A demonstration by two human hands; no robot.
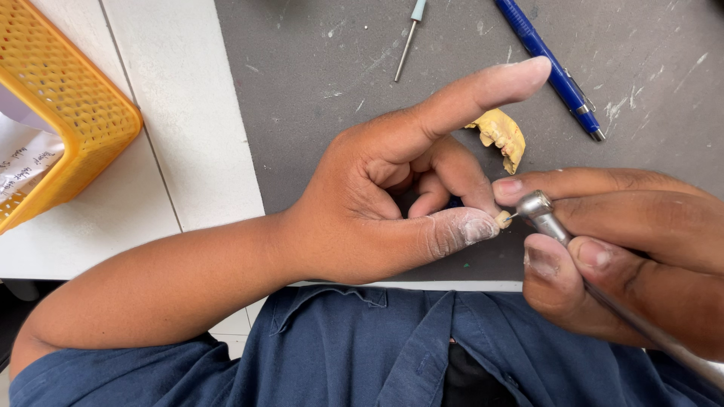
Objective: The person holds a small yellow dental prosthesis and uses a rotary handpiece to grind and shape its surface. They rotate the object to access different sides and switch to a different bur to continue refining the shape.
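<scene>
While pinched at the fingertips: small cream tooth-like piece, between thumb and a curled finger of left hand, index finger stretched out straight.
Right hand: closed around a metal handpiece, tip touching the small piece.
Location of piece: above the near edge of the grey mat.
Behind the hands: yellow dental cast lying on the mat.
Far edge: blue pen, thin pale-handled tool.
Left side: orange basket on white table.
</scene>
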